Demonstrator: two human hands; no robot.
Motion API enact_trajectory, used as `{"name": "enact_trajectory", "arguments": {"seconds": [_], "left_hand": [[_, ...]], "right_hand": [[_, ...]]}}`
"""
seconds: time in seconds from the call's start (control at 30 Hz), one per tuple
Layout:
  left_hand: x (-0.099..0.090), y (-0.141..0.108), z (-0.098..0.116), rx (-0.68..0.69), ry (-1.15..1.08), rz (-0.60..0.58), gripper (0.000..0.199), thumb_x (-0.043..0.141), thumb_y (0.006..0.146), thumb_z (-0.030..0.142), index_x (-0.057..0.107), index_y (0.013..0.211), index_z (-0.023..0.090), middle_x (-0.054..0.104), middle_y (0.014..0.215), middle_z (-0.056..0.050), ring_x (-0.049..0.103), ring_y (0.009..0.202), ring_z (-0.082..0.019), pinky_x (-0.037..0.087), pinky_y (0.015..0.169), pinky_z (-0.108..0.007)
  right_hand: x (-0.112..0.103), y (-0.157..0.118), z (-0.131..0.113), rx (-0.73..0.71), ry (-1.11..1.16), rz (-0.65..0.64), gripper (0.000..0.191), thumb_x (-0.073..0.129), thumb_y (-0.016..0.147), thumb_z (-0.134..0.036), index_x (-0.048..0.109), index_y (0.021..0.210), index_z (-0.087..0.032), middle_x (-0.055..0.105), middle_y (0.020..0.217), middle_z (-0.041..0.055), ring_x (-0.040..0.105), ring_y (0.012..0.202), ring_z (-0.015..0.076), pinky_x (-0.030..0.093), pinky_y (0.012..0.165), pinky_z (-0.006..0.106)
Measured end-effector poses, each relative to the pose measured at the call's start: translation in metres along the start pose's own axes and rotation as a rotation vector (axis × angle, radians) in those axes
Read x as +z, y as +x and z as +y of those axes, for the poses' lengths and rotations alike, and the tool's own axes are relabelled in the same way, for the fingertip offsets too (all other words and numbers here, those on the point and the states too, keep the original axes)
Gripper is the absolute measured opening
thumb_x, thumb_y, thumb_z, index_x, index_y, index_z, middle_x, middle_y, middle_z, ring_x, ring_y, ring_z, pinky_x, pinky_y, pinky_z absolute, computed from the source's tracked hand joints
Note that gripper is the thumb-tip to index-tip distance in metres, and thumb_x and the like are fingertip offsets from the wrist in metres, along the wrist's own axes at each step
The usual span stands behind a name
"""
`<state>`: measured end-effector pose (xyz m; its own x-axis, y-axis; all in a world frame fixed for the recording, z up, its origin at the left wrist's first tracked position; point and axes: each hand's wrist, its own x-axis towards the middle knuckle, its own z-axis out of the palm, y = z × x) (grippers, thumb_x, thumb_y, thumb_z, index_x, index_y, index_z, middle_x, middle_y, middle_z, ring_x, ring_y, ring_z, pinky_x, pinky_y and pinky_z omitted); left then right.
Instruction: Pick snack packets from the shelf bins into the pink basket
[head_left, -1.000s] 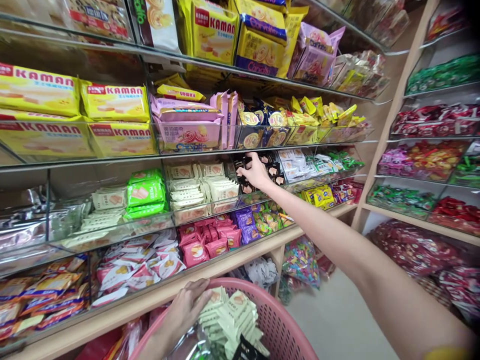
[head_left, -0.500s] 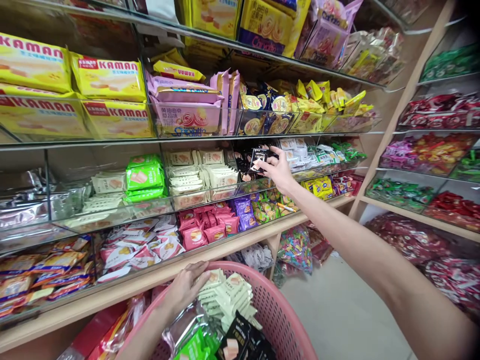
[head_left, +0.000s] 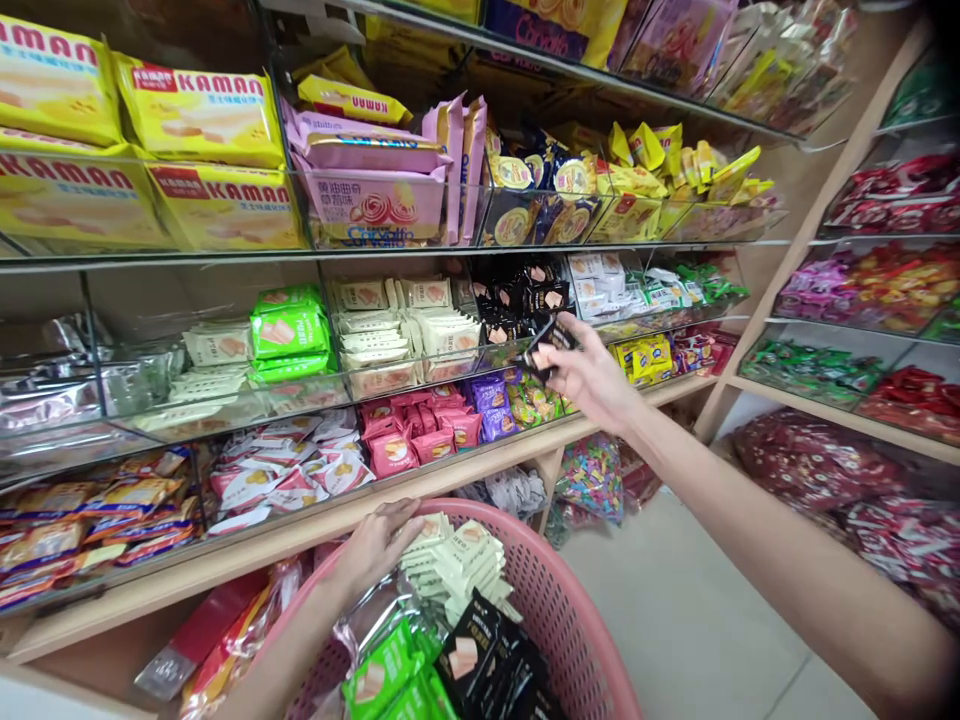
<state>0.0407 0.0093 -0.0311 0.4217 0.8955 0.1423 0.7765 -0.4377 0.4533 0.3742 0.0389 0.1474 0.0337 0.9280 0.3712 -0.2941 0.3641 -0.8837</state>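
Note:
My right hand is stretched out in front of the middle glass shelf and grips a small black snack packet, just clear of the bin of black packets. My left hand rests on the near rim of a pink plastic basket. The basket holds pale cream wafer packets, green packets and black packets.
Glass-fronted shelves run across the left, full of yellow Kaman boxes, pink packs, green wafer packs and red sachets. A second wooden shelf unit with candy stands at the right. Bare floor lies between.
My right hand has drawn back out of the black-packet bin with one packet, moving down and towards me. The left hand has stayed on the basket rim.

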Motion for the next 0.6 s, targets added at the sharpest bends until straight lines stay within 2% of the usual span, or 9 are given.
{"name": "enact_trajectory", "arguments": {"seconds": [0.07,0.17,0.27,0.33,0.4,0.53,0.6], "left_hand": [[-0.001,0.0,0.0,0.013,-0.003,-0.009,0.059,0.035,0.094,0.054,0.055,0.133,0.015,0.052,0.139,-0.009,0.048,0.129,-0.023,0.034,0.11,-0.036],[0.0,0.0,-0.002,0.027,-0.009,-0.01,0.057,0.035,0.094,0.053,0.055,0.133,0.016,0.053,0.138,-0.009,0.049,0.128,-0.023,0.035,0.11,-0.037],[0.002,0.001,-0.004,0.036,-0.015,-0.004,0.06,0.034,0.094,0.054,0.055,0.133,0.013,0.054,0.137,-0.011,0.05,0.127,-0.025,0.036,0.109,-0.039],[0.002,0.002,-0.004,0.038,-0.018,0.001,0.063,0.033,0.094,0.055,0.055,0.133,0.011,0.053,0.137,-0.012,0.049,0.128,-0.025,0.035,0.11,-0.039],[0.002,0.002,-0.004,0.041,-0.02,0.004,0.065,0.033,0.094,0.056,0.055,0.132,0.009,0.053,0.137,-0.013,0.049,0.128,-0.025,0.035,0.11,-0.037],[0.001,0.0,-0.004,0.043,-0.02,0.006,0.065,0.033,0.094,0.056,0.056,0.131,0.008,0.053,0.137,-0.014,0.049,0.128,-0.024,0.034,0.11,-0.036],[0.001,-0.001,-0.005,0.045,-0.02,0.008,0.063,0.034,0.094,0.055,0.056,0.131,0.01,0.052,0.138,-0.013,0.048,0.129,-0.025,0.034,0.111,-0.036]], "right_hand": [[0.001,-0.045,0.009,0.193,0.022,-0.048,0.062,0.075,0.068,-0.023,0.046,0.122,-0.03,0.07,0.092,-0.0016,0.068,0.084,0.0147,0.057,0.068,0.027],[0.003,-0.108,0.029,0.474,0.015,-0.136,0.048,0.077,0.069,-0.026,0.053,0.111,-0.021,0.07,0.092,0.0019,0.069,0.084,0.0144,0.057,0.074,0.026],[0.004,-0.153,0.048,0.634,-0.042,-0.19,0.039,0.078,0.069,-0.031,0.053,0.096,-0.018,0.069,0.094,0.0027,0.068,0.087,0.0158,0.056,0.079,0.03],[0.006,-0.174,0.058,0.722,-0.12,-0.218,0.038,0.077,0.069,-0.033,0.05,0.091,-0.019,0.068,0.09,0.0018,0.068,0.085,0.0178,0.056,0.075,0.032],[0.007,-0.189,0.065,0.742,-0.238,-0.266,0.034,0.074,0.069,-0.029,0.048,0.089,-0.019,0.066,0.086,0.0002,0.067,0.082,0.0178,0.054,0.069,0.03],[0.013,-0.212,0.075,0.534,-0.507,-0.403,0.03,0.062,0.067,-0.015,0.054,0.095,-0.02,0.063,0.085,-0.0016,0.061,0.083,0.0153,0.047,0.07,0.025],[0.018,-0.221,0.079,0.496,-0.637,-0.441,0.029,0.057,0.065,-0.013,0.058,0.093,-0.019,0.063,0.084,-0.0016,0.058,0.082,0.0153,0.044,0.069,0.024]]}}
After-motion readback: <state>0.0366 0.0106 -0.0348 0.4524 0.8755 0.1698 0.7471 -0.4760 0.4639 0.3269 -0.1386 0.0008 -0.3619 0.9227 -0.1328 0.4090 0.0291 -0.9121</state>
